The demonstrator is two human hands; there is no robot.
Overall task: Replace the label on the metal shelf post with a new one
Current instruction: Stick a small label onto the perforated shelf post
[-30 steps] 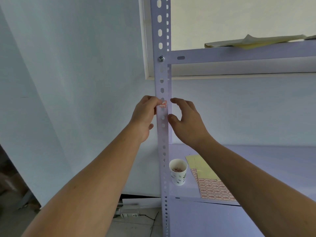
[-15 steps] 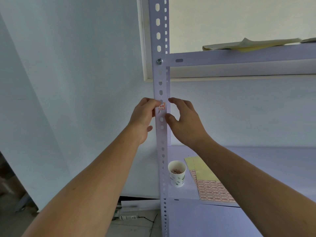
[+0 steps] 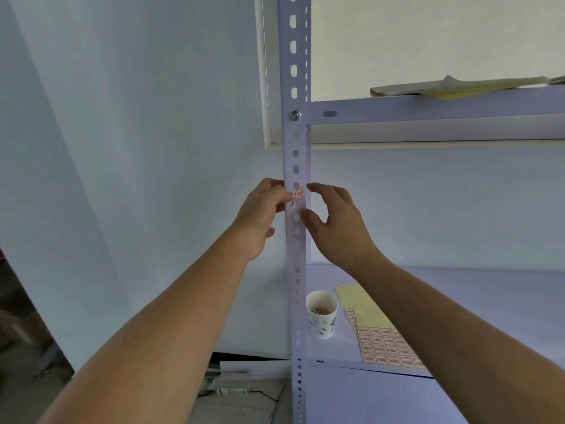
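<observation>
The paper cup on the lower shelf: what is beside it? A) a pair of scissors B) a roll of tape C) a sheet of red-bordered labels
C: the paper cup stands just left of a label sheet lying flat on the shelf.

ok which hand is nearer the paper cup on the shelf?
Right. The right hand is above the paper cup, just right of the post; the left hand is across the post, picking at the label.
</observation>
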